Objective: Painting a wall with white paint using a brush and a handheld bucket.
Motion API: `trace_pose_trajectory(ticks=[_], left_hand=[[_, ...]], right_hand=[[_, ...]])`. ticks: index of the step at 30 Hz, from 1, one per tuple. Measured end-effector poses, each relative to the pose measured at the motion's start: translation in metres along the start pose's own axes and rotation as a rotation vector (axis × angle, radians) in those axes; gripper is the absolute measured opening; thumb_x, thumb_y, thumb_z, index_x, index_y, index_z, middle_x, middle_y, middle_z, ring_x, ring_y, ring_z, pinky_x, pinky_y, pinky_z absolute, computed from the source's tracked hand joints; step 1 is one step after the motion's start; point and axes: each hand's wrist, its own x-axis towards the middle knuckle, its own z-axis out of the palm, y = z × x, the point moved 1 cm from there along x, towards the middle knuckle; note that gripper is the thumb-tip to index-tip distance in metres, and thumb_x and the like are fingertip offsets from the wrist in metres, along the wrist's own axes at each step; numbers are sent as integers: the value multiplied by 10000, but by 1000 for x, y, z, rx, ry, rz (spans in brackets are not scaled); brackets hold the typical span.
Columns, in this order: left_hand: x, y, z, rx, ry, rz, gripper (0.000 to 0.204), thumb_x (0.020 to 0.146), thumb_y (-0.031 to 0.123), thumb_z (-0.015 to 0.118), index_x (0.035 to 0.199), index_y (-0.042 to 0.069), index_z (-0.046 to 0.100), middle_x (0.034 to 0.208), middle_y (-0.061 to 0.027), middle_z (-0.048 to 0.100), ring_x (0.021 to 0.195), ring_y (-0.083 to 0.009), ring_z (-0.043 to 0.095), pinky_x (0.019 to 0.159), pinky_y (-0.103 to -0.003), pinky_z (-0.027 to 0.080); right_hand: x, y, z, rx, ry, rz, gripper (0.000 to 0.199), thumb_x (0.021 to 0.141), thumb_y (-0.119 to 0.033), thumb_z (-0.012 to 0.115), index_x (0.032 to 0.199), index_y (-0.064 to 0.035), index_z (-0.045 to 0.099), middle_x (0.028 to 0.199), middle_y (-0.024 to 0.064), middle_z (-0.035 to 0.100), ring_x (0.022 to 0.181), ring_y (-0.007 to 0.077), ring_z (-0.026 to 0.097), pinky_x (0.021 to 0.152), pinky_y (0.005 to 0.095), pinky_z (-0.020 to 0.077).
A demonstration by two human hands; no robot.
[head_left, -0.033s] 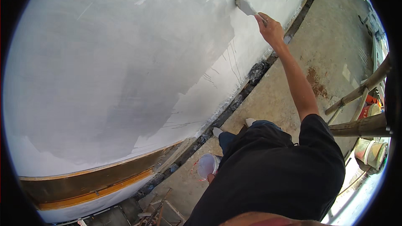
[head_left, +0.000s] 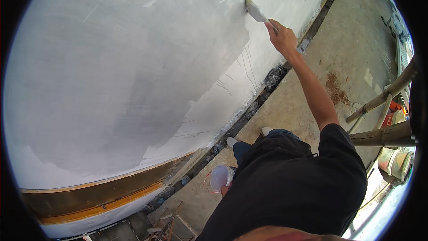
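My right hand (head_left: 283, 39) is closed around the handle of a wide paintbrush (head_left: 257, 13), arm stretched out far ahead. The bristles touch the wall (head_left: 133, 62) beside the edge between its damp grey coat and the whiter part. Thin grey drips run down the white part below that edge. By my left hip, my left hand (head_left: 224, 190) grips a small pale bucket (head_left: 219, 177); only a bit of that hand shows, the rest being hidden by my body. What is in the bucket cannot be made out clearly.
A dark, debris-filled gutter (head_left: 254, 107) runs along the wall's foot, beside the concrete floor (head_left: 352, 49). Wooden poles (head_left: 383, 135) stand at right, with stained buckets (head_left: 394, 163) beyond. A wood-framed opening (head_left: 102, 194) lies at lower left, near a wooden frame-like object (head_left: 171, 225).
My right hand and the paintbrush have moved a little left and down, bringing the bristles closer to the grey coat. My left hand and the bucket have hardly moved.
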Motion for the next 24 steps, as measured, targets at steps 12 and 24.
trace_pose_trajectory(ticks=[12,24], left_hand=[[52,8,-14,-21,-23,32,440,874,149,433,1134,-205,433,1044,-279,605,941,-357,646,806,-394,617],[25,48,57,253,5,85,434,928,196,379,1173,-158,439,1004,-282,633,891,-374,678,758,-414,627]], right_hand=[[69,23,-57,-30,143,46,352,945,-430,557,1104,-153,704,765,126,706,700,294,692,634,386,537],[45,-51,-80,65,-122,-249,314,917,-394,625,1066,-135,723,799,106,726,696,249,701,659,344,546]])
